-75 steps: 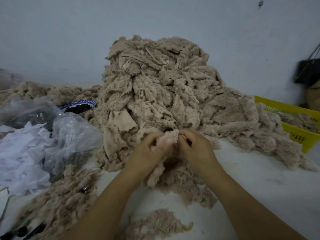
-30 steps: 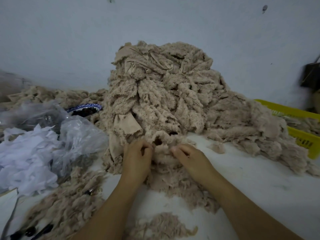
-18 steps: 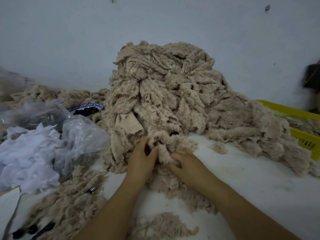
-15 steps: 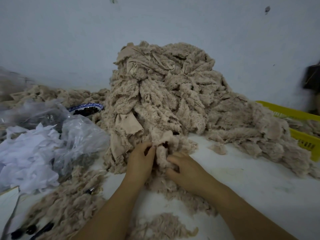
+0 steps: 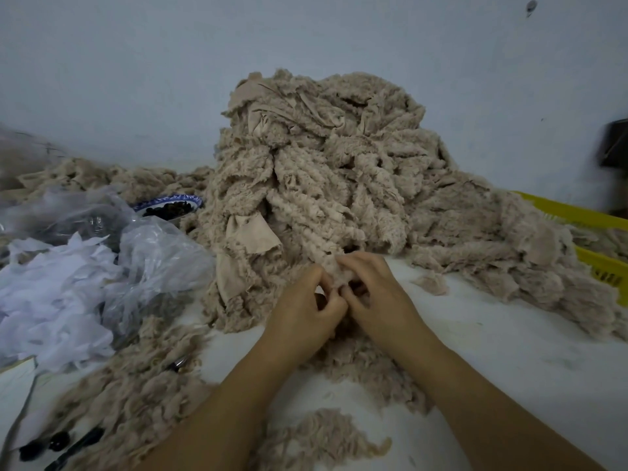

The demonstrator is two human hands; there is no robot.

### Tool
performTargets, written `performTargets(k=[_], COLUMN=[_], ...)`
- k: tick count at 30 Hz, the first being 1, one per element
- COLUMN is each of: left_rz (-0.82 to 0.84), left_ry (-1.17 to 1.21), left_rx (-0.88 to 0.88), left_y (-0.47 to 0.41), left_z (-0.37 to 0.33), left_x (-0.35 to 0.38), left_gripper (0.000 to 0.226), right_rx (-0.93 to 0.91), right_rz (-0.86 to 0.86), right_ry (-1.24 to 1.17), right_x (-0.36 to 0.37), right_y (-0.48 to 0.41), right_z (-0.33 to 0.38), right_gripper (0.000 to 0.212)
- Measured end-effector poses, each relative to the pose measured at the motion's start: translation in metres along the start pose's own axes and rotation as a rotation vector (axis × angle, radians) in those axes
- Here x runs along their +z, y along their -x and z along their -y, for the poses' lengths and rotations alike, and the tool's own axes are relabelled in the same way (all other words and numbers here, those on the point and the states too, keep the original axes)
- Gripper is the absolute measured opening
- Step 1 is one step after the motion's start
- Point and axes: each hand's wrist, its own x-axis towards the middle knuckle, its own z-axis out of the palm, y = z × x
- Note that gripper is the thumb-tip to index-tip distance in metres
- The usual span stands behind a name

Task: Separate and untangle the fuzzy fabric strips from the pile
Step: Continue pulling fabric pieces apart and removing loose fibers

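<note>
Pinching one fuzzy strip (image 5: 332, 268) at near foot of pile (image 5: 323, 158): my view shows left hand (image 5: 302, 312) and right hand (image 5: 379, 295), fingers curled on it, held close together, probably to tease it free.

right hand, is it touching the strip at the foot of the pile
Touching. Head view: the right hand and left hand both pinch the strip between their fingertips at the pile's foot.
</note>
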Motion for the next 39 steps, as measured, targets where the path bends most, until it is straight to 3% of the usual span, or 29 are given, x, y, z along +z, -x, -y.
performTargets(k=[6,9,12,15,17,22,26,31,34,37,39], left_rz=[-0.069,-0.058,0.011,0.012,-0.074,-0.422,-0.544,-0.499,-0.488,-0.393,-0.27], left_ry=[0.139,0.161,0.06,-0.141,-0.161,0.163,0.372,0.478,0.433,0.431,0.361], left_rx=[-0.066,-0.049,-0.041,-0.022,-0.074,-0.314,-0.432,-0.312,-0.329,-0.298,-0.225], left_y=[-0.002,-0.002,-0.004,-0.01,-0.013,-0.013,-0.016,-0.017,-0.015,-0.013,-0.009], left_z=[-0.001,0.003,0.01,0.015,0.017,0.028,0.033,0.027,0.023,0.019,0.011], left_x=[-0.005,-0.005,-0.004,-0.005,-0.009,-0.023,-0.03,-0.031,-0.028,-0.025,-0.021], left_gripper=[0.012,0.023,0.011,0.015,0.017,0.028,0.039,0.054,0.057,0.051,0.038], right_rx=[0.022,0.051,0.028,-0.032,-0.053,-0.023,0.106,0.313,0.416,0.426,0.488], right_rz=[-0.007,-0.077,-0.174,-0.211,-0.174,0.114,0.089,-0.161,-0.238,-0.306,-0.352], right_ry=[0.015,0.051,0.005,-0.013,-0.002,-0.078,-0.225,-0.345,-0.435,-0.599,-0.582], right_x=[-0.001,-0.006,-0.011,-0.011,-0.009,-0.005,-0.01,-0.021,-0.023,-0.024,-0.025], right_y=[-0.004,-0.005,-0.005,-0.002,0.0,0.005,0.006,0.001,-0.001,-0.002,-0.003], right_z=[-0.002,-0.006,-0.002,0.007,0.011,0.027,0.024,0.009,0.007,0.006,0.004], right_gripper=[0.028,0.015,0.011,0.011,0.01,0.023,0.021,0.032,0.034,0.037,0.037])
